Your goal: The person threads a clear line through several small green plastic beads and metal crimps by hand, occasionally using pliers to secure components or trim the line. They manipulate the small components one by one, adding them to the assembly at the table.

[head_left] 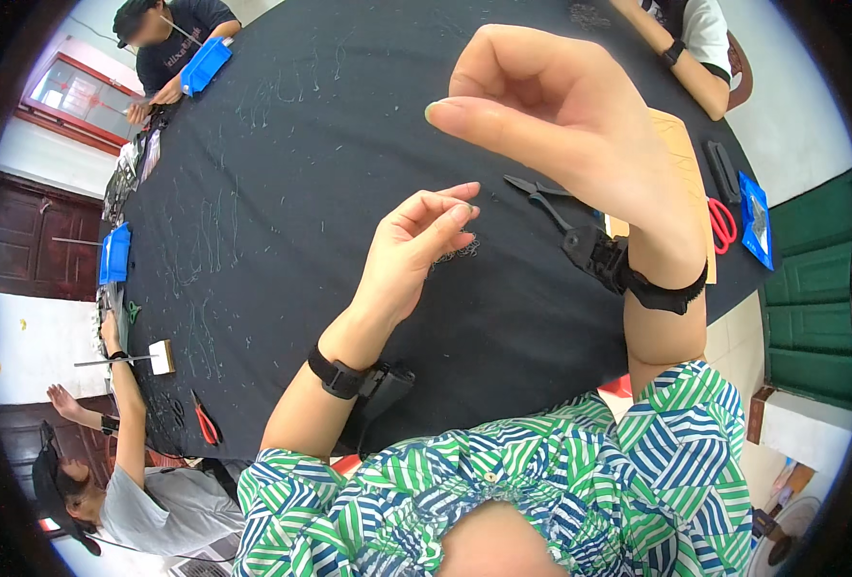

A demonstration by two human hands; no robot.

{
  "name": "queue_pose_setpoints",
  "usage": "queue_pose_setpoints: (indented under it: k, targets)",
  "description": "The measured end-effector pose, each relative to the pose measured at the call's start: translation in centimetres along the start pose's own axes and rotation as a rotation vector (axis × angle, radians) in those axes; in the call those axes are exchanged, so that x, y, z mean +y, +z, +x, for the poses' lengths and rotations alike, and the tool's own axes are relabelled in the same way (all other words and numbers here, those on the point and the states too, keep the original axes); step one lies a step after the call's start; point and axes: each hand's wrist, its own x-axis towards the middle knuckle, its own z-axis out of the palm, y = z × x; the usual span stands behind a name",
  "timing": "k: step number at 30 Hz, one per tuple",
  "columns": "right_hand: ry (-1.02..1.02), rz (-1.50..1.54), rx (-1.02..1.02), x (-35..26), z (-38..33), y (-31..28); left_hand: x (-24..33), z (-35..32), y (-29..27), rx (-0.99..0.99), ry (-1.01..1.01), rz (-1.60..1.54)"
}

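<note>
The left hand [416, 250] was lowered over the black-covered bench [282, 173], its fingers bent and its thumb and fingertips pinched together on a small piece of dark chain mesh [460, 252] that lay on the cloth directly beneath them. The right hand [551, 115] was raised well above the bench, fingers loosely curled, thumb extended; whether anything fine was pinched in it could not be determined. Dark-handled pliers [541, 197] lay on the cloth between the two hands, just beyond the mesh. Red-handled scissors [722, 223] and a blue packet [756, 219] lay to the right of the right wrist. Both wrists carried black strapped devices. Other persons were seated around the bench, one at far left holding a blue tray [205, 65].
</note>
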Motion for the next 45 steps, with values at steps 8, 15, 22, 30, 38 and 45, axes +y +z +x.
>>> queue_pose_setpoints:
  k: [8,15,22,30,38,45]
  targets:
    - [-0.041,0.038,0.012,-0.2,0.0,0.0,0.3,0.2,0.9,-0.044,0.024,-0.064]
    - [0.080,0.183,-0.035,-0.1,0.0,-0.5,-0.2,0.6,0.9,-0.015,0.091,-0.081]
    - [0.174,-0.219,0.125,0.4,0.0,-1.6,1.4,-1.1,-0.9,0.087,0.200,0.016]
    - [0.309,0.019,-0.194,2.5,0.0,2.3,4.2,-4.2,-2.2,0.256,0.397,0.481]
    - [0.143,-0.143,-0.261,4.1,-0.3,5.8,5.0,-5.5,-2.4,0.336,0.590,0.829]
    - [-0.072,-0.303,-0.106,4.5,-0.7,6.8,4.8,-5.9,-2.2,0.377,0.601,0.829]
